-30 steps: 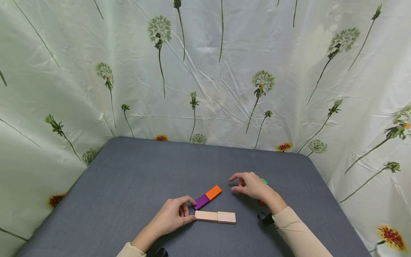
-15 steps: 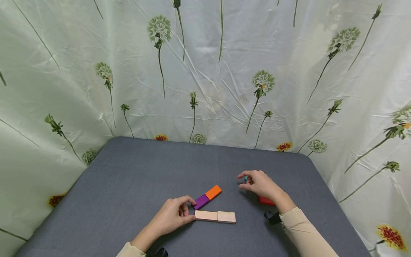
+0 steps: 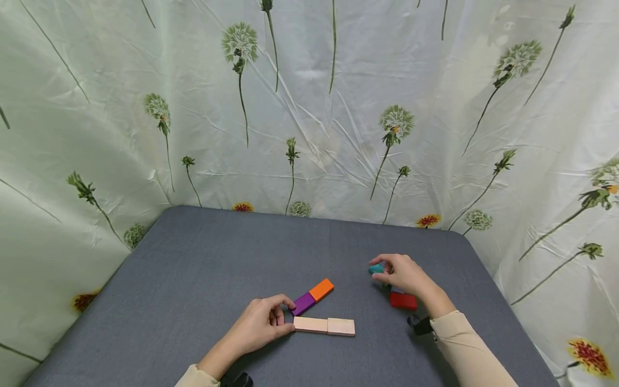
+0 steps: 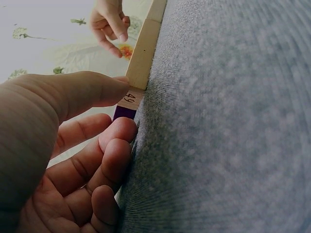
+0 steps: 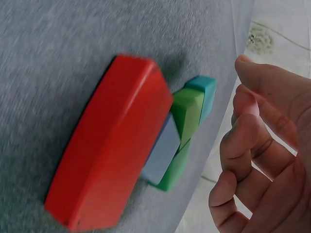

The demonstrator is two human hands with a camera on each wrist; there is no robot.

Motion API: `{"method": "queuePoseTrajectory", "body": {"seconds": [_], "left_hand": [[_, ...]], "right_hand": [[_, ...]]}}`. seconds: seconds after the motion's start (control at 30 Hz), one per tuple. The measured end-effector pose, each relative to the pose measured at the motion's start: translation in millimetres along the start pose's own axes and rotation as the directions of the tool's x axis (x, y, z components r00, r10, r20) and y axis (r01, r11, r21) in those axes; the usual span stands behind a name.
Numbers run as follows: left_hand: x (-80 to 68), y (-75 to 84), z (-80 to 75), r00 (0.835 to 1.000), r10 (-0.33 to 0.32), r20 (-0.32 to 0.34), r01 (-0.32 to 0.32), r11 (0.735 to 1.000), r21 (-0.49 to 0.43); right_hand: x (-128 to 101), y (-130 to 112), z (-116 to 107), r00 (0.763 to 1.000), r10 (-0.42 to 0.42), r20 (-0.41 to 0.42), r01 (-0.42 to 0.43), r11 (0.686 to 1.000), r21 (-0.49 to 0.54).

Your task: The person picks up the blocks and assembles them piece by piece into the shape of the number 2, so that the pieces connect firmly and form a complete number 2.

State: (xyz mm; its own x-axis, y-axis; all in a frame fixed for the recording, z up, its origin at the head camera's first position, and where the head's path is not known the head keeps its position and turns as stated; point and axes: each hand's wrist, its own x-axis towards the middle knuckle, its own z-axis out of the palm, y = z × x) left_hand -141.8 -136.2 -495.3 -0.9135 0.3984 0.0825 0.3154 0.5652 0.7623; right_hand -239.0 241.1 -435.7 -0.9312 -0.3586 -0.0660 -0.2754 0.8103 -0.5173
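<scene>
At the near middle of the grey table (image 3: 203, 258), the left hand (image 3: 258, 325) lay with its thumb and curled fingers pinching the end of a purple block (image 3: 303, 303), the thumb also touching the end of a pale wooden block (image 3: 310, 324). That end face bore the number 49 (image 4: 129, 97). A second pale block (image 3: 341, 327) continued the first, and one orange block (image 3: 321, 289) continued the purple one. To the right, well apart, the right hand (image 3: 403, 274) hovered with fingers loosely bent beside a teal block (image 3: 375, 268); whether it gripped it I cannot tell. Just beside lay one red block (image 5: 109, 141), one green block (image 5: 182, 131) and one blue-grey block (image 5: 163, 150), touching. A flower-printed curtain (image 3: 309, 107) hung behind.
</scene>
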Motion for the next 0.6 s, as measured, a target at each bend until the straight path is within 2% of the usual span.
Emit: {"method": "queuePoseTrajectory", "body": {"seconds": [0.3,0.6], "left_hand": [[0.3,0.6,-0.2,1.0,-0.011,0.005,0.011,1.0,0.002],[-0.2,0.9,-0.1,1.0,-0.016,0.012,0.016,1.0,-0.004]], "right_hand": [[-3.5,15.0,-6.3,0.998,0.065,-0.004,-0.065,0.997,-0.032],[-5.3,18.7,-5.4,0.994,0.112,-0.014,-0.112,0.992,-0.054]]}}
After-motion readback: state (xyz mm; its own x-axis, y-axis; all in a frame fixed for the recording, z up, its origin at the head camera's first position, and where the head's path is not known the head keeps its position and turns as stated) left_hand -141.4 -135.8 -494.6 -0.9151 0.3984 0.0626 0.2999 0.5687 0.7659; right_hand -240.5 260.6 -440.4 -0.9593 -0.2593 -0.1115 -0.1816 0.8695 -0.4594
